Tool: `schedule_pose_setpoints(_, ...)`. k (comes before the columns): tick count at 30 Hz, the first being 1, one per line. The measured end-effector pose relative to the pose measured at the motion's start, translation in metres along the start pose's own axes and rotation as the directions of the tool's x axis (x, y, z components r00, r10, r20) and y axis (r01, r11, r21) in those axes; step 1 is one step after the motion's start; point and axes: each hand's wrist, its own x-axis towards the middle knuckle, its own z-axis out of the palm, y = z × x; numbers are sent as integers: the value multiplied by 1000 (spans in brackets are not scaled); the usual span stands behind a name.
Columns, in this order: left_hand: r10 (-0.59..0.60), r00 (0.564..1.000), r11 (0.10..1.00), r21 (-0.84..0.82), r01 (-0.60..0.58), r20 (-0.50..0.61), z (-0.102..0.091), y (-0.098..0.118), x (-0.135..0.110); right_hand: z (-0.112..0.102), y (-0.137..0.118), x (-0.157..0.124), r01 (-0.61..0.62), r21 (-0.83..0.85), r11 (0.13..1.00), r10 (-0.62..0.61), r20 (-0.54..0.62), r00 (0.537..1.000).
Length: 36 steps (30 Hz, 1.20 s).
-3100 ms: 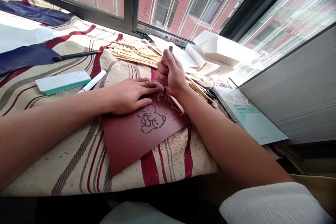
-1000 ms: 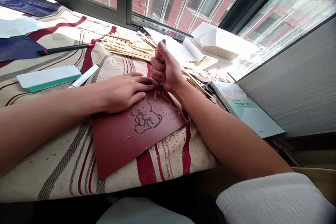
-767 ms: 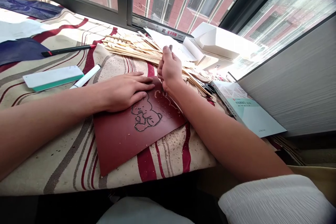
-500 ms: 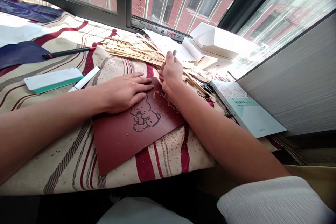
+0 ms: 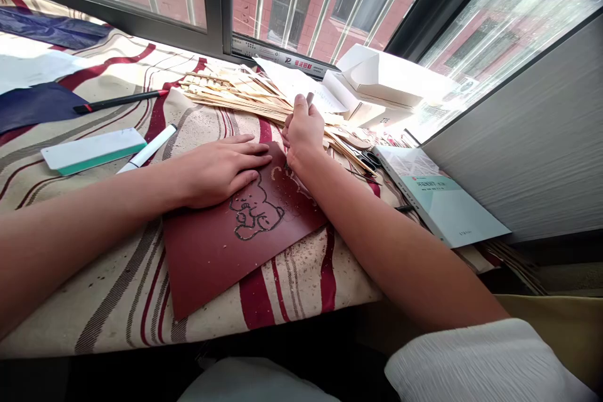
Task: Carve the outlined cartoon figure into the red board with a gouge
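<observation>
A dark red board [image 5: 211, 264] lies aslant on the striped cloth, with a cartoon bear figure [image 5: 257, 213] cut into it in dark grooves. My left hand [image 5: 226, 169] rests flat on its upper left part, fingers spread toward the right. At the board's upper right, my right hand [image 5: 304, 132] is closed in a fist round a carving tool [image 5: 309, 98]; only its greyish end sticks out above the thumb, and the tip is hidden. Paler cut lines [image 5: 296, 179] and small crumbs show on the board beside the right wrist.
Behind the hands lie thin wooden strips [image 5: 235, 91], a white box [image 5: 377, 81] and black scissors [image 5: 370, 157]. A book [image 5: 438, 201] is at the right. On the left are a white marker [image 5: 148, 149], a white-and-green case [image 5: 94, 151] and a black-red pen [image 5: 120, 102]. Windows stand behind.
The view has shifted slightly, so everything sits a little further left. Both hands keep nearly the same places on the board, the right still gripping the tool.
</observation>
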Motion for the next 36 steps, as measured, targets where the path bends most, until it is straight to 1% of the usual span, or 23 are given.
schedule_pose_setpoints(1, 6, 1000, 1000, 0, -6, -8, 1, -1, 0, 0, -2, -1, -8, 28, 1000, 9, -42, 999)
schedule_pose_setpoints(2, 14, 1000, 1000, -1, -14, -19, 2, -3, 0, 0, -6, -4, -38, 74, 997, 45, -91, 995)
schedule_pose_setpoints(3, 25, 999, 1000, -3, -25, -34, 4, -4, 0, 1, -11, -7, -83, 119, 989, 98, -128, 987)
schedule_pose_setpoints(4, 37, 998, 999, -6, -37, -52, 6, -6, 0, 1, -17, -10, -134, 145, 980, 154, -140, 978)
schedule_pose_setpoints(7, 61, 992, 998, -21, -64, -109, 12, -10, -1, 2, -35, -18, -288, 189, 939, 313, -120, 942)
schedule_pose_setpoints(9, 58, 989, 997, -37, -64, -134, 13, -10, 0, 3, -42, -21, -328, 200, 923, 352, -100, 931)
schedule_pose_setpoints(11, 38, 987, 996, -75, -50, -156, 10, -10, 1, 4, -45, -23, -312, 202, 928, 332, -71, 941)
schedule_pose_setpoints(13, -12, 978, 992, -127, -15, -207, 3, -10, 0, 5, -44, -24, -261, 204, 944, 272, -27, 962)
schedule_pose_setpoints(15, -86, 963, 987, -155, 47, -255, -3, -11, -9, 5, -41, -25, -200, 210, 957, 199, 24, 980)
schedule_pose_setpoints(16, -119, 958, 985, -150, 82, -260, -5, -11, -19, 5, -39, -26, -173, 213, 962, 167, 44, 985)
schedule_pose_setpoints(17, -138, 963, 986, -128, 111, -233, -6, -10, -32, 5, -38, -26, -150, 217, 965, 141, 59, 988)
schedule_pose_setpoints(18, -138, 976, 988, -97, 122, -170, -5, -8, -48, 4, -36, -26, -134, 219, 967, 122, 70, 990)
schedule_pose_setpoints(19, -122, 987, 992, -59, 116, -103, -3, -5, -67, 4, -35, -26, -124, 218, 968, 110, 73, 991)
schedule_pose_setpoints(20, -88, 993, 996, -18, 87, -74, 1, 0, -87, 4, -34, -25, -116, 216, 970, 102, 76, 992)
schedule_pose_setpoints(21, -54, 995, 998, 22, 56, -89, 6, 6, -106, 3, -33, -25, -111, 213, 971, 97, 76, 992)
schedule_pose_setpoints(23, -61, 986, 995, 74, 73, -153, 16, 21, -138, 3, -33, -24, -102, 214, 971, 87, 79, 993)
schedule_pose_setpoints(24, -92, 988, 991, 80, 102, -126, 20, 29, -149, 3, -33, -24, -99, 217, 971, 83, 80, 993)
schedule_pose_setpoints(25, -97, 986, 991, 83, 109, -137, 23, 35, -156, 3, -33, -24, -95, 221, 971, 79, 79, 994)
schedule_pose_setpoints(27, -86, 985, 990, 94, 101, -149, 27, 45, -159, 3, -33, -25, -86, 226, 970, 71, 74, 995)
schedule_pose_setpoints(30, -55, 987, 990, 119, 74, -150, 25, 50, -153, 4, -33, -26, -76, 226, 971, 61, 73, 995)
schedule_pose_setpoints(33, -44, 989, 986, 152, 66, -140, 21, 47, -145, 3, -32, -25, -77, 233, 970, 56, 95, 994)
schedule_pose_setpoints(36, 16, 993, 983, 186, 6, -116, 19, 40, -137, 1, -33, -20, -73, 246, 967, 48, 106, 993)
